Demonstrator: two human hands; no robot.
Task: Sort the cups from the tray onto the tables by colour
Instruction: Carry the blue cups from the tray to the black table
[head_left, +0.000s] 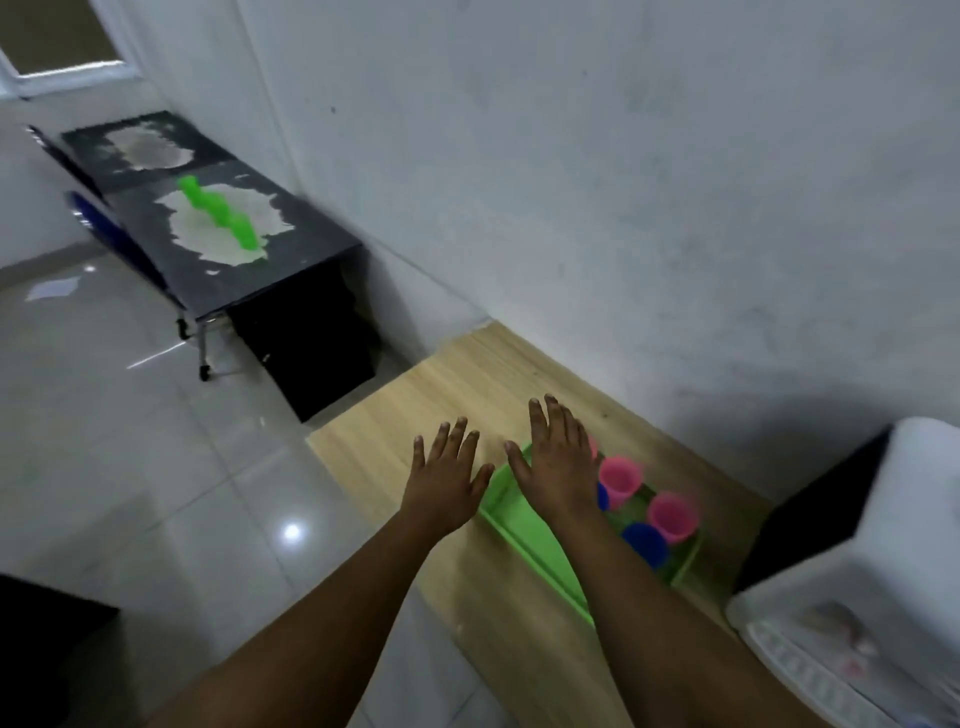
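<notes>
Pink cups (621, 480) and blue cups (645, 543) sit in the green tray (524, 525), lower right. Both grips open and empty: left hand (445, 475), right hand (558, 467). Best to grab one colour, rim-first; green cups (221, 215) already on the upper-left worktop (311, 249).

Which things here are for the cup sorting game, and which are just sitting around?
For the job: green tray, pink cups, blue cups, green cups already on the dark table, wooden table, both open hands.

Just sitting around: white box, blue chair.
</notes>
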